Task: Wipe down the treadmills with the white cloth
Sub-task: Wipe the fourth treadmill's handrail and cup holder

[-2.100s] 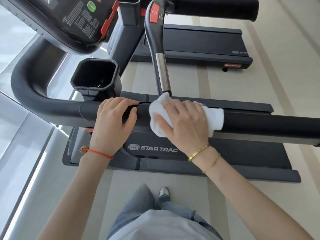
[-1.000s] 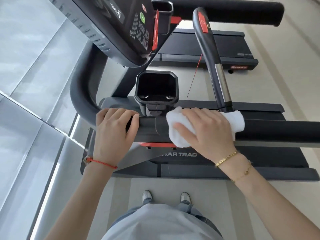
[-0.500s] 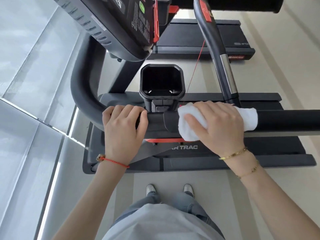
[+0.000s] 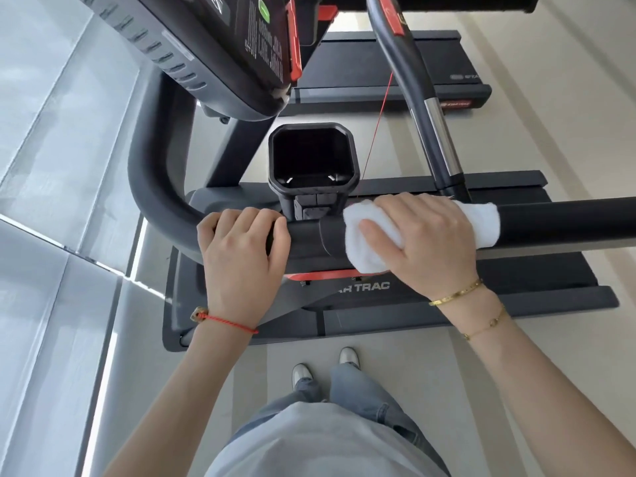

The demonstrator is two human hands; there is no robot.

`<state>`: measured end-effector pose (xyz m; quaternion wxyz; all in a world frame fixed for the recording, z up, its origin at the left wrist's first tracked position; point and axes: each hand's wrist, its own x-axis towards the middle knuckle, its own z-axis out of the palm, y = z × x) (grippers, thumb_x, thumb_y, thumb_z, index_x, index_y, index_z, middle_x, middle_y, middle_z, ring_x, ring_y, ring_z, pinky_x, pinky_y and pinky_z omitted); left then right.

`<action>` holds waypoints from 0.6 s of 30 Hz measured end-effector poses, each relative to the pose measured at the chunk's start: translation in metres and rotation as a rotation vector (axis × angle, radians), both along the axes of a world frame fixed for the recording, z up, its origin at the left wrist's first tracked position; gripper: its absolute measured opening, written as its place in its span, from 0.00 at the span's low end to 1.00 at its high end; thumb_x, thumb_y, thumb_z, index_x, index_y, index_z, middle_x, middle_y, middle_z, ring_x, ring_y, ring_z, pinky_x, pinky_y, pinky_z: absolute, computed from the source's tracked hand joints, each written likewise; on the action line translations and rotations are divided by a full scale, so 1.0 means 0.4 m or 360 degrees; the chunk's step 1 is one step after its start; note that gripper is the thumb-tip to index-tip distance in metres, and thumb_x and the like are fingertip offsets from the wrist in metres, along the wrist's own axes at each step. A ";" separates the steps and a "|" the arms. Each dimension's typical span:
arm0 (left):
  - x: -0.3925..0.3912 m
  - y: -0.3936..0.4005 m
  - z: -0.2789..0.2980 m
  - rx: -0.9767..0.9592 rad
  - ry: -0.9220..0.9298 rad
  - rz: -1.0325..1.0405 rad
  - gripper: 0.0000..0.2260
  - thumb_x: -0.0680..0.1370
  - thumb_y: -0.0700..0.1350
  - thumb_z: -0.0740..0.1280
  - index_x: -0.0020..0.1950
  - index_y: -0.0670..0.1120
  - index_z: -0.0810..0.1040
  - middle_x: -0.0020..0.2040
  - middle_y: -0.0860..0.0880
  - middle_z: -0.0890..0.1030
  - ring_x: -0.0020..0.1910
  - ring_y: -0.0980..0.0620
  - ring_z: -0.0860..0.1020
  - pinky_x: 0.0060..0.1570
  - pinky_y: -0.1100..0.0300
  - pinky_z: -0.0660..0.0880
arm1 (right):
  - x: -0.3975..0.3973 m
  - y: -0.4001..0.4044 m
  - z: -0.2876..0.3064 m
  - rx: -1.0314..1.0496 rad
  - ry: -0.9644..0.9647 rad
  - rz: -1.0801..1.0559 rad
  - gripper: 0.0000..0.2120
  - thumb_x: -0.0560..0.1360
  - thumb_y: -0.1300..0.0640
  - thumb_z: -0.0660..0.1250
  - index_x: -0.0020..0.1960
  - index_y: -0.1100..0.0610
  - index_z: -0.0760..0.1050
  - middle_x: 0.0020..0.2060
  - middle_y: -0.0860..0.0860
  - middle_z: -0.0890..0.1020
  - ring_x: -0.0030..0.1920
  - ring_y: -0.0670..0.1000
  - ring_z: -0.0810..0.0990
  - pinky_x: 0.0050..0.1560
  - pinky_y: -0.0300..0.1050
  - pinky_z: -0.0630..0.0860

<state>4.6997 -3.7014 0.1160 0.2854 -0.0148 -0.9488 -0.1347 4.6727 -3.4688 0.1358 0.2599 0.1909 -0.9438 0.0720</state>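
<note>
Cloth (image 4: 481, 222) shifted slightly right along handrail (image 4: 568, 218).
Right hand (image 4: 423, 235) grips cloth around rail; left hand (image 4: 241, 249) clasps rail. Advice: keep it wrapped, slide steadily.

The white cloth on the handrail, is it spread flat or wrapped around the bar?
Wrapped. The white cloth curves over the handrail, and the right hand grips around both.

The smooth pale beige floor (image 4: 568, 139) has long darker stripes running across it. On the left stand big grey glass window panels (image 4: 51, 166). Bright daylight shines along their bottom edge.
</note>
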 end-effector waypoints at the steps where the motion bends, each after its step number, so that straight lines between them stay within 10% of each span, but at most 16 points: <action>1: 0.000 0.001 0.001 0.0001 -0.0012 0.0008 0.16 0.82 0.47 0.55 0.43 0.48 0.79 0.37 0.53 0.78 0.41 0.49 0.75 0.57 0.54 0.64 | -0.002 0.024 0.000 -0.0010 0.0010 -0.0051 0.21 0.80 0.40 0.53 0.46 0.54 0.78 0.35 0.50 0.79 0.36 0.54 0.75 0.41 0.49 0.70; 18: -0.009 0.091 0.029 0.0185 -0.0139 0.0055 0.15 0.82 0.49 0.58 0.40 0.47 0.77 0.36 0.53 0.78 0.38 0.50 0.75 0.56 0.54 0.63 | -0.012 0.027 -0.013 -0.0011 0.0088 0.0193 0.19 0.80 0.41 0.57 0.49 0.54 0.79 0.36 0.49 0.79 0.36 0.53 0.75 0.39 0.49 0.71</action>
